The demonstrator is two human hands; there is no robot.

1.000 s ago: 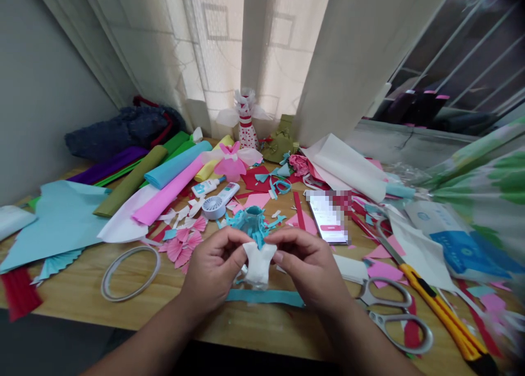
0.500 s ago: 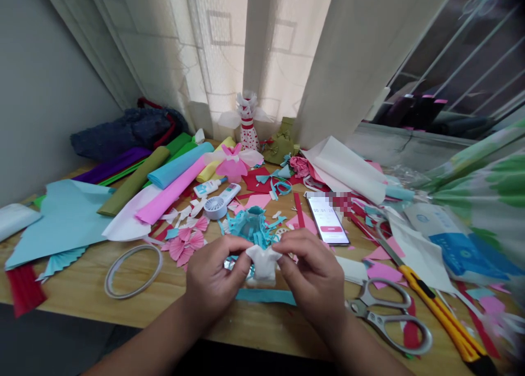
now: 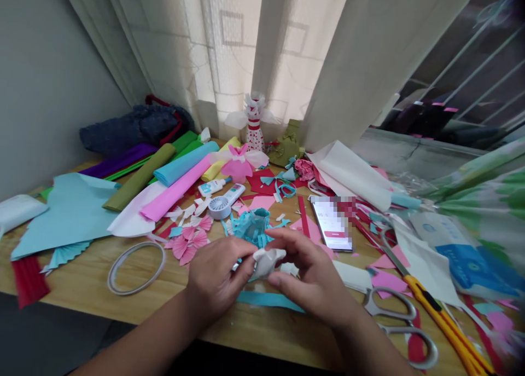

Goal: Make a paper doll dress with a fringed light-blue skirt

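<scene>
Both of my hands meet near the front edge of a wooden table (image 3: 172, 305) and pinch a small piece of white paper (image 3: 267, 260) between them. My left hand (image 3: 217, 282) grips its left side with thumb and fingers closed. My right hand (image 3: 309, 277) holds the right side, fingers curled over it. Just behind the paper lies a ruffled teal paper piece (image 3: 251, 226). A teal paper strip (image 3: 268, 301) lies flat on the table under my hands.
Scissors (image 3: 400, 324) and a yellow utility knife (image 3: 441, 318) lie at the right. A phone (image 3: 331, 223) is behind my right hand. A tape ring (image 3: 136, 259), pink paper fans (image 3: 189, 242), crepe paper rolls (image 3: 174, 181), a small fan (image 3: 219, 205) and paper dolls (image 3: 254, 124) fill the left and back.
The white paper was held up and spread between my hands; now it is lower, nearer the table, and crumpled tighter. The view has shifted slightly.
</scene>
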